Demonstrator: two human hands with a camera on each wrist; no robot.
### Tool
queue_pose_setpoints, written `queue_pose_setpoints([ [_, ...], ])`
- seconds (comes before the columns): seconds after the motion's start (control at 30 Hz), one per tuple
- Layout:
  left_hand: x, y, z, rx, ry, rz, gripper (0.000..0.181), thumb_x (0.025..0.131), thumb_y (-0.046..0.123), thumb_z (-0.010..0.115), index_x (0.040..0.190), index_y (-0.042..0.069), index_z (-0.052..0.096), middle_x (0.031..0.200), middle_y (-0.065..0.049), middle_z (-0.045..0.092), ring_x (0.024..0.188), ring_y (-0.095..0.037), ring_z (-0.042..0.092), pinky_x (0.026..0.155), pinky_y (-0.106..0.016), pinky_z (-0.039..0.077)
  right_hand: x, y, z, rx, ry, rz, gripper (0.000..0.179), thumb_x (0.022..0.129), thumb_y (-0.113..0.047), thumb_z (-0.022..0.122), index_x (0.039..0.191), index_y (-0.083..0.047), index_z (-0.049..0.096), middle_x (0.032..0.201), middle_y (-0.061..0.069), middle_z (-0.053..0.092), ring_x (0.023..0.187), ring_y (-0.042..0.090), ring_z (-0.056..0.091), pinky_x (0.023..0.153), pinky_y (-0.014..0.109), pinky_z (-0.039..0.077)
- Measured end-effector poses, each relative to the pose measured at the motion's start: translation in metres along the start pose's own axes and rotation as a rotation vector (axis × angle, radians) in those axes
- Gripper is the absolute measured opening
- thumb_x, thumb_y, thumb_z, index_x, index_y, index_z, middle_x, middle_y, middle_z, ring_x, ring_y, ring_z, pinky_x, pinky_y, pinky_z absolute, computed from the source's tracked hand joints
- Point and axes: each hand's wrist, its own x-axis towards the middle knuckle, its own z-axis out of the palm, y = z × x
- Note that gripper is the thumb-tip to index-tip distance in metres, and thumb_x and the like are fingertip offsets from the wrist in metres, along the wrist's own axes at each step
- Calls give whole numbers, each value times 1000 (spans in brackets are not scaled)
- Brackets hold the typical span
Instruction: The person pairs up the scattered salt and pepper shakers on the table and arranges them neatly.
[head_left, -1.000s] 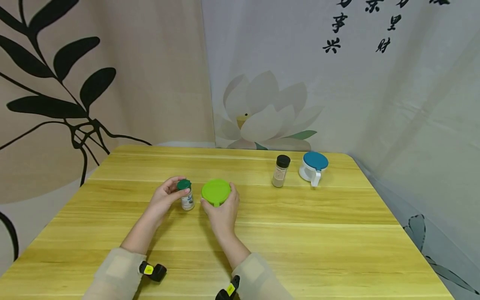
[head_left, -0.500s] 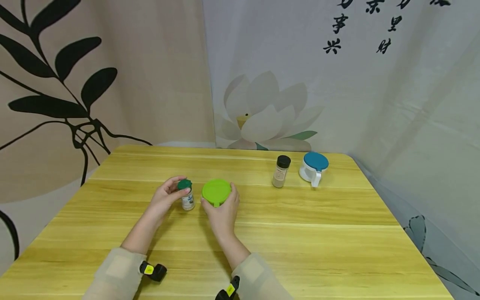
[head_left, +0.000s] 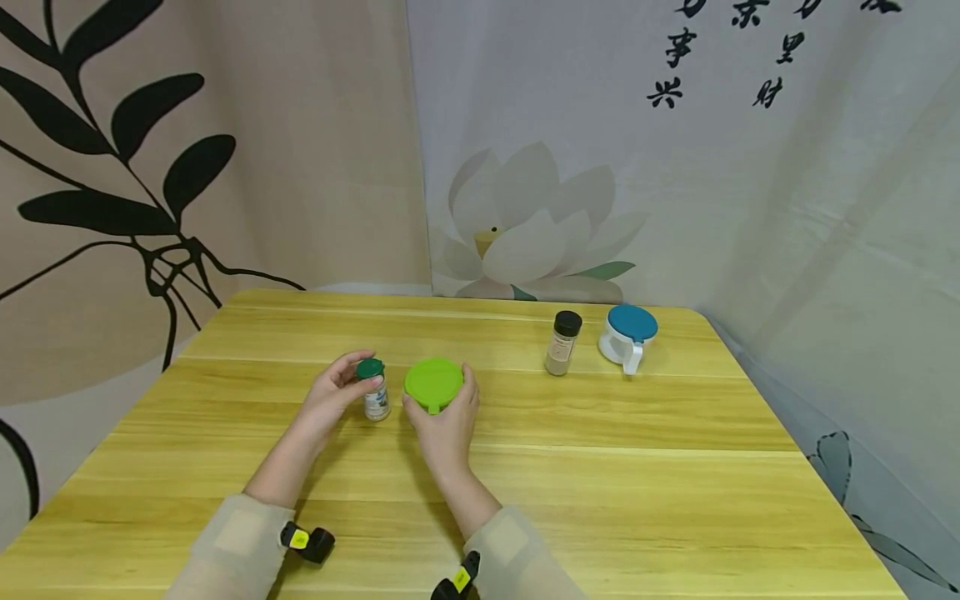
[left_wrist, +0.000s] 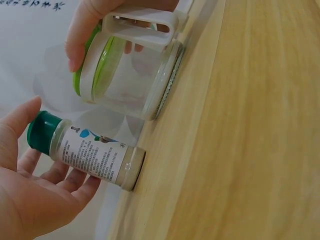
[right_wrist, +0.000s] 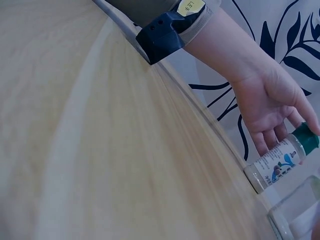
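Note:
My left hand [head_left: 332, 395] holds a small seasoning bottle [head_left: 376, 404] with a dark green cap. The thumb lies at the cap and the fingers pass behind the bottle. In the left wrist view the bottle [left_wrist: 95, 152] has a printed white label and pale contents; its base meets the tabletop. To its right, my right hand [head_left: 448, 427] grips a clear seasoning jar by its bright green lid [head_left: 432, 383], thumb and fingers on opposite sides. The left wrist view shows the jar [left_wrist: 132, 82] with a white handle [left_wrist: 142, 27], standing on the table.
Farther back on the right stand a black-capped seasoning bottle [head_left: 561, 343] and a white-handled jar with a blue lid [head_left: 631, 323]. The wooden table [head_left: 637, 500] ends at a printed curtain [head_left: 540, 100] behind. Both wrists carry small black cameras [head_left: 307, 542].
Both hands keep their hold on the bottle and the jar. The whole head view has shifted very slightly; nothing else has visibly moved.

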Motion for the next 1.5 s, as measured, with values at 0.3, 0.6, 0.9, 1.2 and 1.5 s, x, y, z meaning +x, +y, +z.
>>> queue_pose_setpoints([
  [0.3,-1,3,0,38,7,14,64,92,28,66,146,9,37,135,-15,46,112,-17,48,94,-30,39,0,-1,0,5,4,-16,96,74,-27,83,148,-9,24,136,9,40,118,26,42,96,52,35],
  [0.6,3,0,0,45,-8,53,64,91,31,68,145,11,39,139,-15,45,119,-22,47,98,-33,38,3,-2,-4,25,-14,-3,97,74,-30,83,149,-12,24,137,8,39,117,25,44,94,51,38],
  [0.9,4,4,2,36,-18,119,61,93,25,66,144,7,38,138,-15,47,124,-26,43,105,-46,29,5,-3,-8,7,-35,-14,96,75,-35,82,149,-13,25,139,8,38,118,26,43,91,51,41],
  [1.2,7,11,-1,61,4,162,61,94,25,65,145,8,37,140,-16,46,129,-31,38,107,-53,25,7,-5,-12,-6,-50,-43,94,76,-35,81,149,-12,25,141,13,37,118,29,43,91,52,41],
  [1.5,7,17,-2,75,12,165,64,94,30,64,147,9,34,142,-14,45,131,-30,38,106,-52,27,10,-7,-16,-34,-50,-73,93,76,-36,81,148,-10,29,139,9,40,119,26,45,92,49,42],
])
